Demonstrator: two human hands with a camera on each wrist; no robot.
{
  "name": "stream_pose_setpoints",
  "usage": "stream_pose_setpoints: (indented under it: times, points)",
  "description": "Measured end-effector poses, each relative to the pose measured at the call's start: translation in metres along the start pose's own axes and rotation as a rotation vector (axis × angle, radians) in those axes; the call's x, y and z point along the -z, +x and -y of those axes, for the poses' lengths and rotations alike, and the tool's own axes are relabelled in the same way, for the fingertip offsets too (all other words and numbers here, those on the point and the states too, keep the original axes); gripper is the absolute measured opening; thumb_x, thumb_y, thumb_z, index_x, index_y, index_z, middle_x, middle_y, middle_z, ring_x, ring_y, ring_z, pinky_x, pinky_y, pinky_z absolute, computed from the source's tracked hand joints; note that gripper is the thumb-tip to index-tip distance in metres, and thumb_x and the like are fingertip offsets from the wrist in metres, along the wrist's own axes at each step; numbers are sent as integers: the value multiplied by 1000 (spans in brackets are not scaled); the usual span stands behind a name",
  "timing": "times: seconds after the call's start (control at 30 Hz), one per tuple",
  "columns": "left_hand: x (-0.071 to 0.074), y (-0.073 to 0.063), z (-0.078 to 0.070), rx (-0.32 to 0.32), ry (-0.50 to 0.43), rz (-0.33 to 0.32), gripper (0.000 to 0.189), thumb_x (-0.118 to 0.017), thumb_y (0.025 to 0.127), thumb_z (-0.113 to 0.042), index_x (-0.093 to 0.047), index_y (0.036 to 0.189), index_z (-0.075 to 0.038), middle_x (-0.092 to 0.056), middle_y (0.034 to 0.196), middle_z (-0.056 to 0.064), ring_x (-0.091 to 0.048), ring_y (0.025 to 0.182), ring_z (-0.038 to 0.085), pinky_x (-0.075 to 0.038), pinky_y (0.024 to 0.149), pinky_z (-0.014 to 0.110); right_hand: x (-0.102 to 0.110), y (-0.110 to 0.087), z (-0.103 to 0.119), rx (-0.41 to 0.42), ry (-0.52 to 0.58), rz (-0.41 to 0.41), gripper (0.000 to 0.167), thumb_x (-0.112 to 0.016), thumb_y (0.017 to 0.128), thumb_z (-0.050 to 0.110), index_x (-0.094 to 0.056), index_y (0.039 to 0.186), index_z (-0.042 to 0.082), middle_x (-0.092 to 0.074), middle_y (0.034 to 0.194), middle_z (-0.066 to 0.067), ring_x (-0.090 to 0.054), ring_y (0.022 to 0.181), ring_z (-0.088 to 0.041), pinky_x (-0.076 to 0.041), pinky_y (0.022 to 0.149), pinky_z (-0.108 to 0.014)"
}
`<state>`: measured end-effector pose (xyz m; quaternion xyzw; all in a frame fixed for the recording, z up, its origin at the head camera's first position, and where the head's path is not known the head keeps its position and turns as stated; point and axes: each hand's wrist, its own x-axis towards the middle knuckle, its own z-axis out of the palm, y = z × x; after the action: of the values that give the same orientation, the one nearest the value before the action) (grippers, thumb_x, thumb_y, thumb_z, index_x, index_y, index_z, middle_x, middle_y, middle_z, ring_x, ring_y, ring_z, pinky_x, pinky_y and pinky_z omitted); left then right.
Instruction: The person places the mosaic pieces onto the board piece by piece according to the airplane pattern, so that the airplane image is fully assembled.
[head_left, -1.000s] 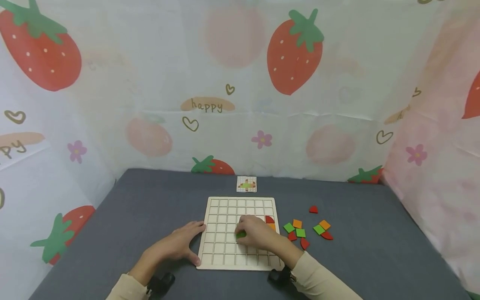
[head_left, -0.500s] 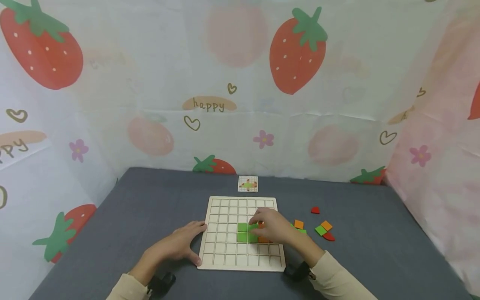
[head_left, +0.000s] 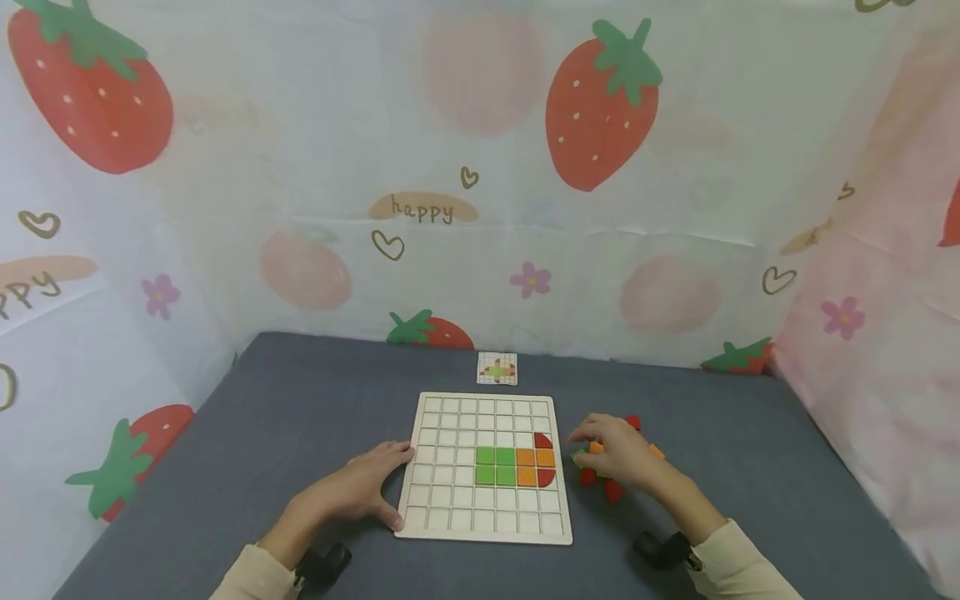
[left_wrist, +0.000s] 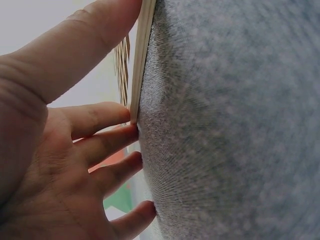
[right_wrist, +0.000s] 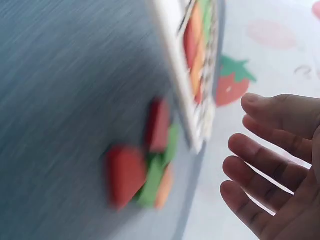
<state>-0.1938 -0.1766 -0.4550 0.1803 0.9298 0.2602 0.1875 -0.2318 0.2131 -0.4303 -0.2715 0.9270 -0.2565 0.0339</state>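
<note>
A pale wooden grid board (head_left: 442, 493) lies flat on the table. Set in its cells are a block of green square tiles (head_left: 486, 475), orange square tiles (head_left: 526, 457) beside it, and two red rounded-corner tiles (head_left: 545, 477) at the right. My left hand (head_left: 351, 486) rests against the board's left edge, thumb (left_wrist: 107, 22) and fingertips touching the side. My right hand (head_left: 626, 452) hangs over the loose tiles right of the board, partly hiding them. Its fingers (right_wrist: 260, 180) are relaxed and apart, holding nothing, in the right wrist view.
Loose red tiles (head_left: 613, 490) lie under and around the right hand, with green and orange ones (head_left: 596, 448) among them. Behind the board lies a small pattern card (head_left: 497, 368). A strawberry-print curtain (head_left: 322, 150) surrounds the table (head_left: 322, 400) at the back and sides.
One second ago my right hand pinched a green tile over the board. It has let go and moved right, over the loose tiles; the green block now shows fully. The left hand stays put.
</note>
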Motion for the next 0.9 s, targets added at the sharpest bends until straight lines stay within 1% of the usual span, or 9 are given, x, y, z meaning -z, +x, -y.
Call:
stream_pose_setpoints:
  times: [0.13, 0.23, 0.33, 0.47, 0.57, 0.7, 0.8, 0.9]
  points:
    - [1, -1, 1, 3, -1, 0, 102, -89, 63, -32, -39, 147, 1, -34, 156, 19, -25, 147, 41, -24, 111, 65, 5, -10, -21, -29, -54, 15, 22, -72, 85, 12, -73, 105, 5, -68, 103, -5, -63, 94, -25, -52, 76, -37]
    - [2, -1, 0, 6, 2, 6, 103, -89, 63, -32, -39, 147, 1, -34, 156, 18, -25, 147, 41, -24, 111, 64, 9, -18, -34, -50, -113, 30, 25, -75, 82, 11, -72, 106, 5, -68, 102, -5, -64, 93, -24, -53, 78, -40]
    - [2, -1, 0, 15, 2, 10, 102, -88, 64, -32, -39, 147, 1, -34, 156, 18, -24, 147, 41, -23, 112, 64, 12, -24, -43, -65, -138, 44, 27, -76, 80, 10, -72, 106, 4, -68, 107, -11, -64, 94, -27, -53, 80, -44]
    - [2, -1, -1, 16, 3, 7, 102, -89, 64, -31, -39, 147, 1, -34, 156, 18, -25, 147, 40, -24, 111, 64, 15, -28, -50, -76, -152, 59, 28, -77, 79, 9, -72, 106, 4, -67, 112, -16, -64, 96, -31, -53, 81, -47]
    - [1, -2, 0, 9, 0, 4, 102, -89, 63, -31, -39, 147, 1, -35, 156, 18, -25, 147, 40, -23, 112, 65, 17, -30, -52, -74, -180, 69, 28, -77, 78, 9, -72, 104, 4, -67, 109, -15, -63, 100, -35, -52, 82, -49]
    - [1, -1, 1, 5, -11, 3, 103, -89, 62, -31, -40, 146, 1, -35, 155, 19, -25, 147, 40, -23, 112, 65, 17, -31, -55, -89, -201, 93, 26, -78, 76, 7, -73, 102, 5, -67, 103, -10, -63, 97, -33, -52, 81, -48]
    - [0, -1, 1, 13, -14, 5, 103, -89, 63, -32, -40, 147, 0, -34, 156, 18, -25, 147, 40, -23, 112, 65, 17, -30, -57, -101, -203, 108, 26, -77, 76, 4, -73, 101, 6, -65, 99, -5, -62, 92, -27, -52, 77, -43]
    - [1, 0, 1, 15, -13, 8, 103, -89, 63, -32, -39, 147, 0, -34, 156, 17, -24, 147, 40, -22, 112, 65, 17, -30, -58, -95, -217, 104, 24, -74, 76, 1, -74, 100, 6, -65, 96, -3, -61, 89, -24, -52, 74, -41]
